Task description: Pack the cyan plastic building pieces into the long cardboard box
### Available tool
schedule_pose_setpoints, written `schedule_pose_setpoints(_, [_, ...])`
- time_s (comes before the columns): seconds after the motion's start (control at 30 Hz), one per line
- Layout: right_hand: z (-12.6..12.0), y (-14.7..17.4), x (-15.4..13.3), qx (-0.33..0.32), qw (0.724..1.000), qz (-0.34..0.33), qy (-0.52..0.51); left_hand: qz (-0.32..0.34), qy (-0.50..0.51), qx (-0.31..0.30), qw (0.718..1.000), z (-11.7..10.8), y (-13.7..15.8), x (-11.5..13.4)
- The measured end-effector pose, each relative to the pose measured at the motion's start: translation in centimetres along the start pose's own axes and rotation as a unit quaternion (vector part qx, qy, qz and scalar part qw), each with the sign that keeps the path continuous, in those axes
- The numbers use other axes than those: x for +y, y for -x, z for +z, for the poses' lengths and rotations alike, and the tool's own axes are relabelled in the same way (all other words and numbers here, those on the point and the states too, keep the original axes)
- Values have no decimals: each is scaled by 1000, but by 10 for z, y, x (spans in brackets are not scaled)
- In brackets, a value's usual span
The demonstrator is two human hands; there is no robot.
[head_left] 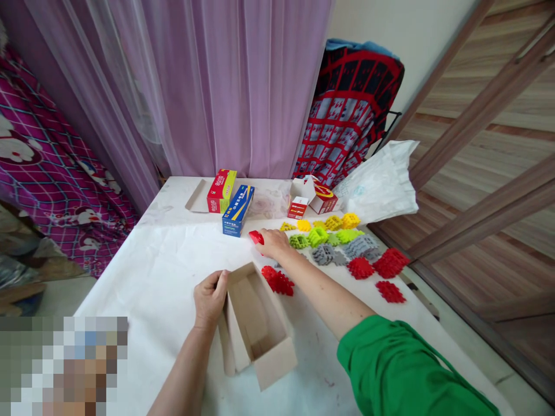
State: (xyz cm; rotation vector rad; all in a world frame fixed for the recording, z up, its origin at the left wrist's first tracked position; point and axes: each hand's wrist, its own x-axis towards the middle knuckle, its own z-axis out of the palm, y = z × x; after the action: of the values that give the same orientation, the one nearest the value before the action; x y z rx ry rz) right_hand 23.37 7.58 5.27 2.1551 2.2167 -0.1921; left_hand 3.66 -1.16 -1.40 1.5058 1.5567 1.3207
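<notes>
My left hand (210, 297) grips the left rim of an open cardboard box (274, 363), thumb on top. The box's plain brown inside faces me, and nothing shows in it. Beyond the box, my right hand (274, 242) is closed on a small red plastic piece (255, 237), which sticks out past the fingertips. Its exact shape is partly hidden by the hand. Just right of the box lie several red toothed plastic pieces (280, 282), under my right forearm. To the right of that arm are grey pieces (359, 246) and more red pieces (391, 263).
Green pieces (318, 236) and yellow pieces (333, 223) lie in rows farther back on the white-covered table (143, 277). A blue box (238, 211), a red-and-yellow box (221, 192), an opened red-and-white box (323, 199) and a white bag (377, 182) stand along the far side.
</notes>
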Motion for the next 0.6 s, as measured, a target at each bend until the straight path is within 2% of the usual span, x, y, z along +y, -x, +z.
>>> schedule_pose_setpoints(0.23, [3, 3, 0, 46, 999, 13, -12, -17, 21, 30, 999, 0, -5, -6])
schedule_pose_setpoints(0.37, [0, 22, 12, 95, 995, 15, -37, -16, 25, 43, 999, 0, -7, -5])
schedule_pose_setpoints(0.43, [2, 45, 22, 130, 987, 6, -96, -12, 24, 44, 999, 0, -7, -3])
schedule_pose_setpoints(0.5, [8, 74, 33, 143, 970, 1, -198, -9, 21, 39, 999, -1, -6, 0])
schedule_pose_setpoints(0.6, [30, 119, 47, 135, 919, 17, -369, -8, 16, 27, 999, -3, -5, 3])
